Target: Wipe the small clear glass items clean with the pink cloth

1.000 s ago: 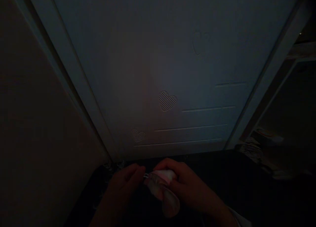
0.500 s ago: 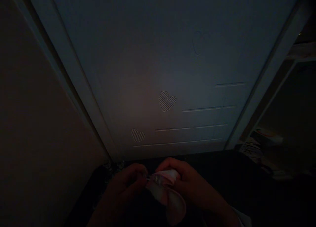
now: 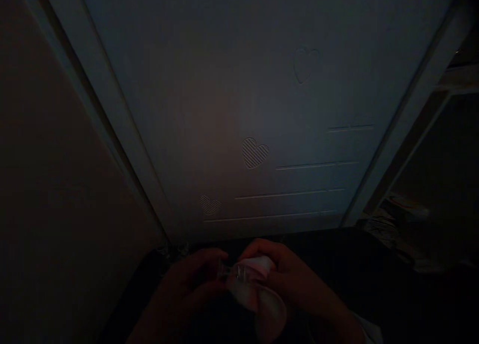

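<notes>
Left hand [image 3: 183,284]: pinched around clear piece [image 3: 224,271]
Clear piece: crosswise, pointing toward right hand [image 3: 295,276]
Right hand: closed on pink cloth [image 3: 271,306]

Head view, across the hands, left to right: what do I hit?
Bare left hand → small clear, shiny piece, probably plastic → soft pink-and-white item, perhaps cloth → bare right hand → pale sleeve cuff.
</notes>
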{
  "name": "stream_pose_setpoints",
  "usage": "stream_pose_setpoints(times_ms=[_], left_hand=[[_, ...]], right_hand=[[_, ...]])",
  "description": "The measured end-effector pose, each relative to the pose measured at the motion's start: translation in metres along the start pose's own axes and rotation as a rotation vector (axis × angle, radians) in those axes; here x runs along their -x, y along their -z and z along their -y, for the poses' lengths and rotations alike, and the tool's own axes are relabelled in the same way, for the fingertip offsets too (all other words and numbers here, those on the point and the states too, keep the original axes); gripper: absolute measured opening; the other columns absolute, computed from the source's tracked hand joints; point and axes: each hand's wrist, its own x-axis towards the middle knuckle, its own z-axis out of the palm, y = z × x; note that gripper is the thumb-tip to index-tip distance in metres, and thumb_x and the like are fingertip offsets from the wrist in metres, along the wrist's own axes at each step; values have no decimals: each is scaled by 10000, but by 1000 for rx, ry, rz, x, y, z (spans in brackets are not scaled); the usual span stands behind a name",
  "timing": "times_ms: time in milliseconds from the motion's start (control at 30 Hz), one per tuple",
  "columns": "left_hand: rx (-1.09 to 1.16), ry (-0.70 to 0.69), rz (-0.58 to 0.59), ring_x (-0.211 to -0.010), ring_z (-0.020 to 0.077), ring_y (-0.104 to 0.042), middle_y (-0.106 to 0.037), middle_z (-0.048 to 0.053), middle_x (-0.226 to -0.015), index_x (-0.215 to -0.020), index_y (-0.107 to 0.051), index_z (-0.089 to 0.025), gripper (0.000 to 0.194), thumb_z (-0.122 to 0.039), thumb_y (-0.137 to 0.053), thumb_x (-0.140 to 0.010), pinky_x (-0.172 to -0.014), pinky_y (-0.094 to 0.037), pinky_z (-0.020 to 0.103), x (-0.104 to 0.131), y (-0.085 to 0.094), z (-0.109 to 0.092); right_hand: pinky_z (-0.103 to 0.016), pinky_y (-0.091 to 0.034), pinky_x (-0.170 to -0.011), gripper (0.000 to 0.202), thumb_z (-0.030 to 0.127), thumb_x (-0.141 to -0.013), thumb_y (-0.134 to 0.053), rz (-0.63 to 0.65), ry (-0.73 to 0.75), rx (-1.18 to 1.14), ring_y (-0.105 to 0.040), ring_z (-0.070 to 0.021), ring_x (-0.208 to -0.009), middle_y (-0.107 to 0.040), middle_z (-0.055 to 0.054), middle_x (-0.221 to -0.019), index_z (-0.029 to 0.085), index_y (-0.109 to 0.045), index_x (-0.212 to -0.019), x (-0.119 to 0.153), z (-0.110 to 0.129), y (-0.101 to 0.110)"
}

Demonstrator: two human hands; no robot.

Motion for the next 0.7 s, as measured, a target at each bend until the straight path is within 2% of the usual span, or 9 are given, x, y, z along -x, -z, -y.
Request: stream_pose_setpoints(times_ms=[133,300,433,600,700], left_hand=[[-58,-53,-29,-922,227,-714,-811,-27,-964,-964,-820,-397,296,-283,-796,-691,-836,-540,277,-1,2,4],[-22,-193,-36,-832,212,-728,-821,-42,-875,-884,-833,-418,288,-243,-830,-655,-784,-557,243,-3,-1,0],[34,-230,-33,-875,212,-734,-828,-48,-915,-867,-833,-428,302,-210,-834,-658,-849,-551,245,0,-1,-4],[12,-198,-46,-899,232,-736,-827,-19,-939,-900,-834,-415,265,-274,-827,-676,-844,-556,272,3,-1,1],[53,-137,-65,-1036,252,-707,-804,0,-1096,-1032,-804,-395,312,-341,-799,-724,-926,-520,308,2,-4,8]], right_hand=[[-225,-398,-565,268,377,-686,-786,1,-24,-23,-524,-128,-635,-628,16,-722,178,-708,-847,-1,-2,2],[-231,-422,-570,281,367,-645,-826,-7,-26,-60,-550,-137,-649,-650,13,-725,179,-710,-819,-4,-6,5],[-218,-407,-542,283,361,-644,-841,-1,-42,-74,-533,-125,-616,-647,18,-697,176,-717,-820,-5,-13,6],[-213,-390,-520,288,397,-677,-818,-20,5,-75,-516,-118,-585,-634,19,-669,177,-719,-834,-5,-16,3],[-212,-390,-510,284,397,-687,-810,-47,18,-79,-520,-119,-575,-632,18,-668,177,-702,-830,-5,-14,0]])
